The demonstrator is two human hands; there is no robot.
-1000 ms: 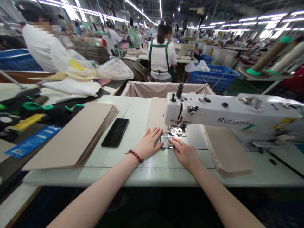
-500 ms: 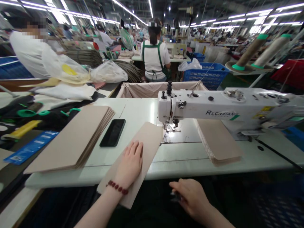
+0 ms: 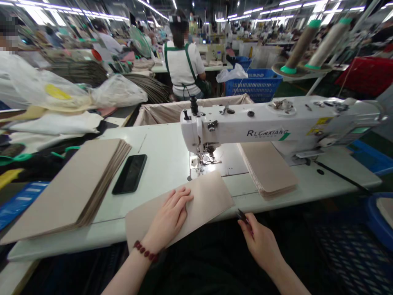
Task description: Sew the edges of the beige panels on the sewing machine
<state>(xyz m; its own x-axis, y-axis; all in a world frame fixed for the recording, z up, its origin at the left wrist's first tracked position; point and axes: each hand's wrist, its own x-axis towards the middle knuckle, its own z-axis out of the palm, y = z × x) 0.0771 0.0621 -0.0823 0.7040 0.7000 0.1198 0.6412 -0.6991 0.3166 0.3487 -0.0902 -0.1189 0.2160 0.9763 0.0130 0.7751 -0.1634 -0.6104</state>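
My left hand (image 3: 172, 215), with a dark red bead bracelet (image 3: 145, 250) at the wrist, lies flat on a beige panel (image 3: 207, 200). Its fingers are stretched out. The panel rests askew on the table, its near part over the front edge, in front of the sewing machine's needle area (image 3: 204, 159). My right hand (image 3: 256, 237) is closed around small dark thread snips (image 3: 242, 216), points up, just off the table edge and close to the panel's right corner. Most of the snips is hidden in the palm.
A stack of large beige panels (image 3: 76, 184) lies left, beside a black phone (image 3: 129, 174). Another panel stack (image 3: 268, 168) sits under the arm of the white sewing machine (image 3: 245, 119). Behind the table is a fabric-lined bin (image 3: 159, 112); a co-worker (image 3: 182, 61) sits beyond.
The panel has swung clockwise under my left hand, away from the needle area. My right hand has risen toward the table edge, bringing the snips into clearer sight. The view has turned right.
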